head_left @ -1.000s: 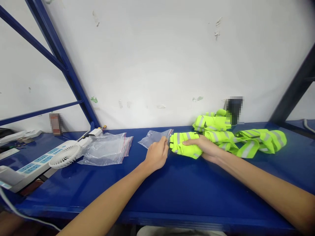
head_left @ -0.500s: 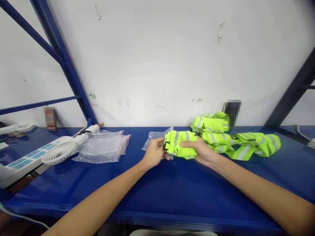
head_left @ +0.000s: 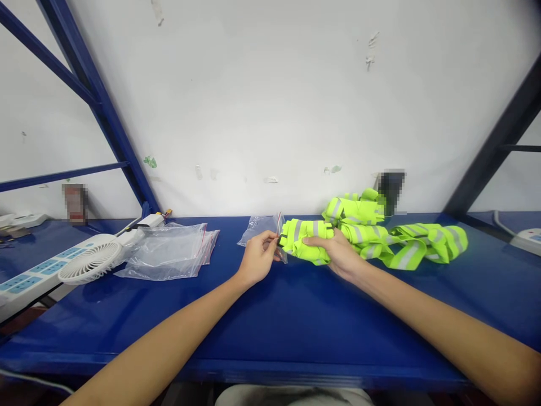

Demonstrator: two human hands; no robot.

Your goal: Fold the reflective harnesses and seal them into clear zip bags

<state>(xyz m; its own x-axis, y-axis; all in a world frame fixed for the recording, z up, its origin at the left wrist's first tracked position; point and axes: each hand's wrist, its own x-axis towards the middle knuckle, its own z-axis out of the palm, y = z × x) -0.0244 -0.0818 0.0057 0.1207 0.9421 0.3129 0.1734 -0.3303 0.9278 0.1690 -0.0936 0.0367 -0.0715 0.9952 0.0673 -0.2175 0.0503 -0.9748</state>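
Note:
My right hand (head_left: 343, 254) grips a folded neon-yellow reflective vest (head_left: 306, 241) with grey stripes and black edging, thumb on top and fingers underneath. My left hand (head_left: 258, 258) is closed in a pinch at the mouth of a clear zip bag (head_left: 257, 227), right against the left end of the vest. The vest's left end meets the bag's mouth; whether any of it is inside is hidden by my fingers. Beyond my right hand lie more reflective vests (head_left: 359, 211) in a loose heap, with straps (head_left: 409, 256) trailing to the right.
Several flat clear zip bags (head_left: 169, 254) lie stacked at left on the blue table (head_left: 270, 332). Beside them are a white fan (head_left: 91, 262) and a long power strip (head_left: 46, 268). A dark blurred object (head_left: 391, 192) leans on the wall behind the heap. Blue frame posts (head_left: 107, 118) rise at left.
The vest and both hands have shifted slightly, with the vest drawn up closer to the bag's mouth. The bag's zip edge now shows more clearly beside my left fingers. The view has swung slightly right.

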